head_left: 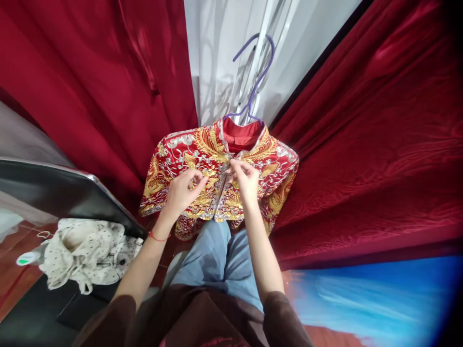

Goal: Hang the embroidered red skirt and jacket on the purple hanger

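A red jacket with gold and silver embroidery hangs on a purple hanger in front of me. My left hand pinches the left front panel near the centre opening, fingers closed on the cloth. My right hand pinches the right front edge just below the collar, fingers closed too. Both hands meet at the jacket's front closure. A red string sits on my left wrist.
Red curtains hang left and right, with white cloth behind the hanger. A spotted cream garment lies on a dark surface at lower left. A blue patch shows at lower right.
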Demonstrator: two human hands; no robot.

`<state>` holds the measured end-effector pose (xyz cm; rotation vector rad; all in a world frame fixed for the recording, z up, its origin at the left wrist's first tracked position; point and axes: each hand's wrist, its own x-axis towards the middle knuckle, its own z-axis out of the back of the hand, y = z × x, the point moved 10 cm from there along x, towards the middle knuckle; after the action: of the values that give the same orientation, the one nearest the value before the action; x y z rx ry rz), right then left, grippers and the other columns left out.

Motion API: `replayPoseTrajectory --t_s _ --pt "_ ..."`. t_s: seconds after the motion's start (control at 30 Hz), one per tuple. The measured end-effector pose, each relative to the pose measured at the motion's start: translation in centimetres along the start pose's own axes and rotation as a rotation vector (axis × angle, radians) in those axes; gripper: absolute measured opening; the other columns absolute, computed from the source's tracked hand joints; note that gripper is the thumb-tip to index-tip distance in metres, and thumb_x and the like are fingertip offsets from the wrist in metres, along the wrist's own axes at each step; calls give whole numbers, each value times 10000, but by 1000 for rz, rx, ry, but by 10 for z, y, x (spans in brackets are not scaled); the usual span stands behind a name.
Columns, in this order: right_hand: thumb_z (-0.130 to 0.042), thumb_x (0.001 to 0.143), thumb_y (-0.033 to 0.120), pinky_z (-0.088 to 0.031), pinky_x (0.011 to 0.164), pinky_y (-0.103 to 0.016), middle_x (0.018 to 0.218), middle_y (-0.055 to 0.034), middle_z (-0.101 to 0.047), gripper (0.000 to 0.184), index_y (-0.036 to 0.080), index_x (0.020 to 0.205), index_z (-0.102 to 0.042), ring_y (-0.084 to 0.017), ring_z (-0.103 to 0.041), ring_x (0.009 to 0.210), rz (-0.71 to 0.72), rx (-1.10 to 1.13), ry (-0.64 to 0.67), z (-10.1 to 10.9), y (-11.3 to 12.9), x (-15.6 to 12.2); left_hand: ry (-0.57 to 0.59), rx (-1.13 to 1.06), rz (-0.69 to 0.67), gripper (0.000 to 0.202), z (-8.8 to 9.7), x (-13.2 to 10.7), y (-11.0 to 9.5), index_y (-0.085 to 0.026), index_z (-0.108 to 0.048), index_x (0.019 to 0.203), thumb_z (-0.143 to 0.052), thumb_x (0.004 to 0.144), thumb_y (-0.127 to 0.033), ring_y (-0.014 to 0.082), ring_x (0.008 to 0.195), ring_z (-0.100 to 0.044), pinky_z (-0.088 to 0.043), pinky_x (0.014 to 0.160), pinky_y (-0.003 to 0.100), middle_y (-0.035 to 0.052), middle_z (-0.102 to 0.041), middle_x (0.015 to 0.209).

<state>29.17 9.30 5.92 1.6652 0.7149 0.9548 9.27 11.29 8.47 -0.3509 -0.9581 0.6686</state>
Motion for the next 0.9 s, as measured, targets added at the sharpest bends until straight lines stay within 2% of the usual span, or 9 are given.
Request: replayPoseTrajectory --t_s 0.07,0.13,0.2,0.33,0.5,0.6,0.73,0.8,0.9 --pt "-682 799 417 -427 455 -240 691 4 -693 230 197 855 -717 -72 -497 436 6 20 32 -2 3 2 -101 121 -235 112 23 25 -40 -204 -636 976 -596 924 -295 144 866 -622 -508 745 270 29 -671 974" --pt "-664 806 399 -431 466 -235 684 10 -690 213 195 851 -712 -71 -498 443 22 49 40 -4 7 -1 -46 249 -439 217 16 45 -73 -218 -637 1135 -577 934 -271 202 1115 -577 -494 927 360 69 -637 1205" --pt "-654 808 391 -425 469 -228 663 19 -678 203 195 830 -702 -69 -494 440 38 83 41 -5 12 -8 41 348 -534 282 -1 62 -88 -212 -623 1211 -566 941 -271 247 1240 -507 -426 1038 441 89 -604 1297" --pt "-666 811 412 -396 456 -223 642 26 -660 220 194 823 -696 -66 -482 424 44 112 47 -5 17 -24 169 415 -580 215 -28 83 -90 -210 -673 1102 -528 959 -280 261 1194 -516 -318 1093 531 63 -676 1090" --pt "-665 809 502 -343 439 -229 598 42 -607 321 188 859 -704 -72 -433 407 37 46 -17 1 16 -23 126 355 -547 206 -24 84 -91 -208 -689 962 -501 976 -290 235 1114 -543 -294 1086 526 33 -696 988" --pt "-628 844 527 -337 499 -232 568 45 -563 360 177 828 -711 -89 -430 472 155 -193 -140 9 26 -18 120 381 -541 218 -24 83 -91 -196 -683 938 -485 982 -276 233 1119 -539 -314 1070 511 37 -696 1013" --pt "-606 876 552 -322 577 -246 562 17 -576 440 180 646 -652 -106 -447 525 305 -670 -278 16 45 -17 129 399 -569 217 -26 84 -88 -211 -688 937 -498 984 -304 229 1152 -536 -326 1068 506 36 -690 1009" --pt "-581 901 554 -313 578 -252 569 6 -586 463 186 624 -629 -111 -463 525 369 -814 -215 13 53 -16 94 362 -569 190 -23 83 -84 -222 -690 935 -534 969 -324 229 1171 -540 -333 1067 504 36 -684 1047" --pt "-548 928 543 -364 619 -261 676 -23 -630 419 195 729 -668 -138 -535 609 537 -921 -73 17 74 -19 -11 278 -536 142 -7 75 -71 -252 -694 989 -567 946 -297 225 1212 -542 -364 1061 480 39 -643 1212"
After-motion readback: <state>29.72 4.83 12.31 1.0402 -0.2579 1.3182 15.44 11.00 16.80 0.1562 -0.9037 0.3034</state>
